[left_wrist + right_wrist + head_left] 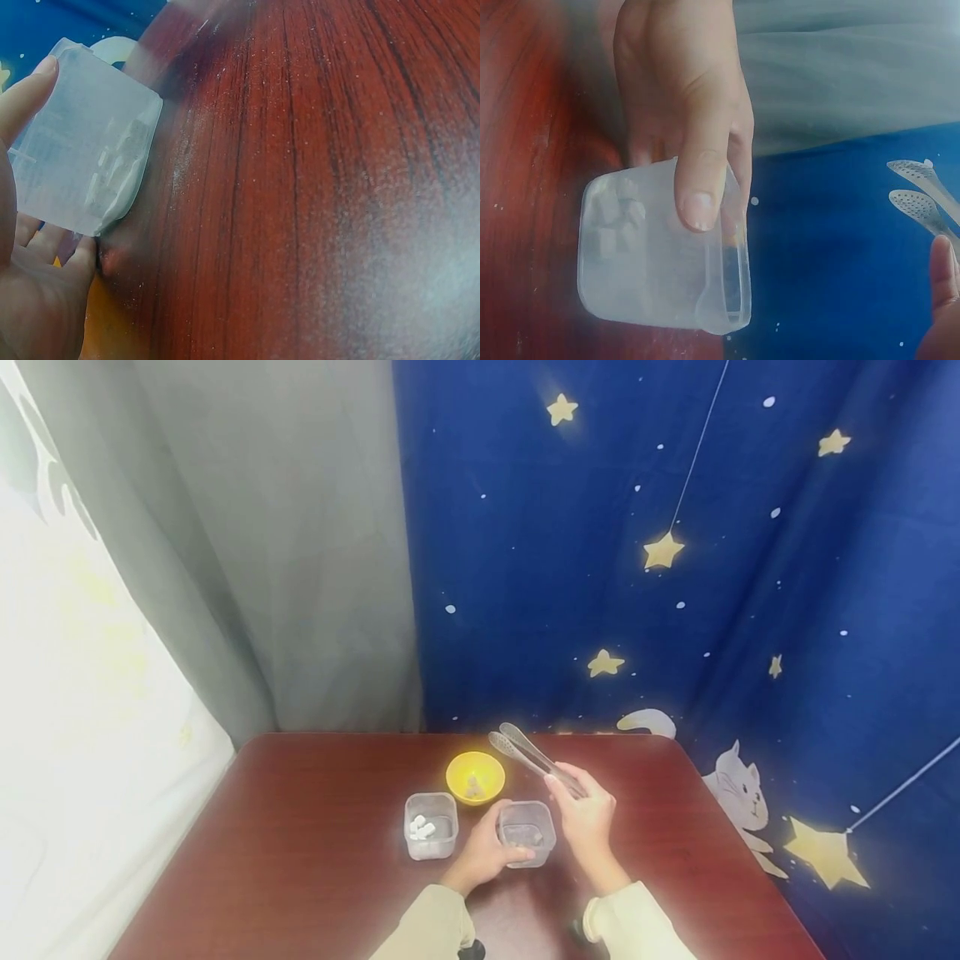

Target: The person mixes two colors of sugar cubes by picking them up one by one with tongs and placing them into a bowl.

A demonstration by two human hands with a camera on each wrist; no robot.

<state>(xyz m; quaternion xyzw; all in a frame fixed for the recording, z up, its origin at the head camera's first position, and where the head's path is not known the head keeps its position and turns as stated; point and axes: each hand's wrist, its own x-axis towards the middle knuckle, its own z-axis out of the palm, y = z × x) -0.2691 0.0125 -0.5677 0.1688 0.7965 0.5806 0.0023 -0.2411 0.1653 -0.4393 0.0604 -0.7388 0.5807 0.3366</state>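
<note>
My left hand point(480, 855) grips a clear plastic container point(527, 853) by its side, thumb on the near wall and fingers around the far side. Several small pale pieces show through its wall in the right wrist view. Whether its base touches the table, I cannot tell. In my right hand point(590, 814) is a pair of metal tongs point(534, 755) with perforated tips. The tips point(913, 206) stand apart with nothing between them, pointing up and left beyond the container. A yellow bowl point(459, 779) holding a few small greyish pieces sits just behind my left hand.
A second clear container point(431, 852) with several white pieces point(422, 829) stands on the table left of my left hand. The dark red wooden table point(315, 843) reaches back to a grey curtain point(300, 568) and a blue star-patterned curtain point(525, 568).
</note>
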